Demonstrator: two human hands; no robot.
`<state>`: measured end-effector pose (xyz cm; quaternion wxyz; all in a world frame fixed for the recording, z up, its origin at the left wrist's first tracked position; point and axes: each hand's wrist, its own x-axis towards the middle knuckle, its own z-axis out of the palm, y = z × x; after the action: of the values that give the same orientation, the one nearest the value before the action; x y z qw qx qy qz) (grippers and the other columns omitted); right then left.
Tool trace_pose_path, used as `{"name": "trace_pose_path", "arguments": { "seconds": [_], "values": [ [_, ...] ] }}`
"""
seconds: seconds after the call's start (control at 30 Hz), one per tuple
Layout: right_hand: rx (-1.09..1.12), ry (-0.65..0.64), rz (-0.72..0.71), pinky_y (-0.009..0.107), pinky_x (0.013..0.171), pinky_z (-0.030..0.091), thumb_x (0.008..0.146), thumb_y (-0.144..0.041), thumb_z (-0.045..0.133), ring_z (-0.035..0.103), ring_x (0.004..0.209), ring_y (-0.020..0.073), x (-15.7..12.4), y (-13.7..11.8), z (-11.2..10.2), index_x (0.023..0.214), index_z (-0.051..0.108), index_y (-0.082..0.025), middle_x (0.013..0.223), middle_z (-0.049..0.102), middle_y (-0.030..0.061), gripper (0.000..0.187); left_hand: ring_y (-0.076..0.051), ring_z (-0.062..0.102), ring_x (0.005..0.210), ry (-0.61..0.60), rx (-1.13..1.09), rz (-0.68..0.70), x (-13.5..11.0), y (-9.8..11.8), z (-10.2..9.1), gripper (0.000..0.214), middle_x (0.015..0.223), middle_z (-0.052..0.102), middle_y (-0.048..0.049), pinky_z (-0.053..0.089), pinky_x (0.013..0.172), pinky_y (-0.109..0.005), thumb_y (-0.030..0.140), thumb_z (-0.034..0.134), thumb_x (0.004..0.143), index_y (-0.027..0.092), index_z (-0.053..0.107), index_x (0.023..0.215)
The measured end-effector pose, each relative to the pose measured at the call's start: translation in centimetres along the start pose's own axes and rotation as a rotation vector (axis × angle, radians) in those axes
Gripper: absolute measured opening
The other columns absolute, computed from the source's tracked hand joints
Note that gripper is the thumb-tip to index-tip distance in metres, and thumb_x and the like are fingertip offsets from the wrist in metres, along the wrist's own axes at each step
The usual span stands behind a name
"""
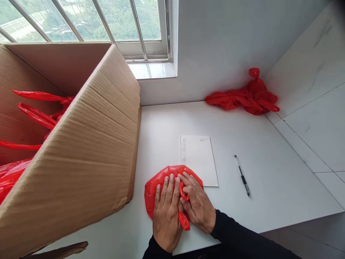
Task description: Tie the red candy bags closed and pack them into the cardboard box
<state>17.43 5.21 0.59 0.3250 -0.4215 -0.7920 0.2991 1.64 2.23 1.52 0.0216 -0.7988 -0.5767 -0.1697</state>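
A filled, rounded red plastic bag sits near the front edge of the white table. My left hand lies flat on the bag's left part, fingers stretched out side by side. On the bag's right part rests my right hand, with some fingers bent around a twisted handle loop. A second loop end sticks out between the two hands. What the bag holds is hidden. Just behind, the bag covers the lower left corner of a white paper sheet with small writing on it.
A tall open cardboard box stands at the left, with several red bags inside. To the right of the sheet lies a pen. Crumpled red bags lie against the wall at the back right. A barred window is behind.
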Motion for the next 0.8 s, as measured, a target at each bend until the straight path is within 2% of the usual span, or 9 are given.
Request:
{"name": "trace_pose_path", "arguments": {
  "seconds": [0.17,0.37,0.53,0.7,0.8],
  "values": [
    [-0.01,-0.019,0.015,0.063,0.121,0.034,0.103,-0.029,0.045,0.027,0.152,0.0315,0.0,0.0,0.0,0.123,0.049,-0.022,0.159,0.04,0.01,0.022,-0.027,0.028,0.152,-0.006,-0.032,-0.009,0.1,0.0,0.3,0.063,0.161,0.038,-0.0132,0.015,0.126,-0.046,0.014,0.042,0.097,0.011,0.028,0.158],
    [-0.017,-0.031,0.026,0.062,0.121,0.034,0.103,-0.031,0.046,0.028,0.151,0.0312,-0.1,0.1,0.1,0.128,0.048,-0.021,0.158,0.041,0.0103,0.027,-0.027,0.026,0.153,-0.019,-0.084,-0.046,-0.1,0.1,0.9,0.066,0.163,0.035,-0.0117,0.014,0.127,-0.046,0.017,0.046,0.097,0.015,0.025,0.16],
    [0.012,-0.022,0.025,0.06,0.121,0.034,0.103,-0.029,0.046,0.03,0.151,0.0308,-0.1,0.0,0.1,0.118,0.049,-0.021,0.156,0.044,0.011,0.017,-0.026,0.023,0.154,-0.024,-0.106,-0.056,-0.3,-0.1,1.1,0.066,0.164,0.033,-0.0094,0.013,0.128,-0.046,0.018,0.046,0.098,0.018,0.023,0.16],
    [0.093,0.116,0.009,0.06,0.115,0.04,0.102,-0.024,0.045,0.038,0.145,0.0312,-0.1,-0.1,-0.9,0.109,0.05,-0.023,0.146,0.053,0.012,0.008,-0.023,0.021,0.155,-0.066,-0.244,-0.167,-0.6,0.0,-0.4,0.062,0.167,0.027,-0.0062,0.022,0.126,-0.048,0.019,0.036,0.103,0.022,0.015,0.162],
    [0.16,0.19,0.083,0.059,0.116,0.039,0.103,-0.025,0.042,0.042,0.142,0.0291,0.2,0.0,-2.3,0.109,0.051,-0.024,0.139,0.057,0.0102,0.011,-0.024,0.017,0.156,-0.004,-0.356,-0.253,-1.0,0.1,-1.8,0.058,0.167,0.028,-0.005,0.027,0.124,-0.052,0.022,0.03,0.105,0.026,0.017,0.162]
  ]
}}
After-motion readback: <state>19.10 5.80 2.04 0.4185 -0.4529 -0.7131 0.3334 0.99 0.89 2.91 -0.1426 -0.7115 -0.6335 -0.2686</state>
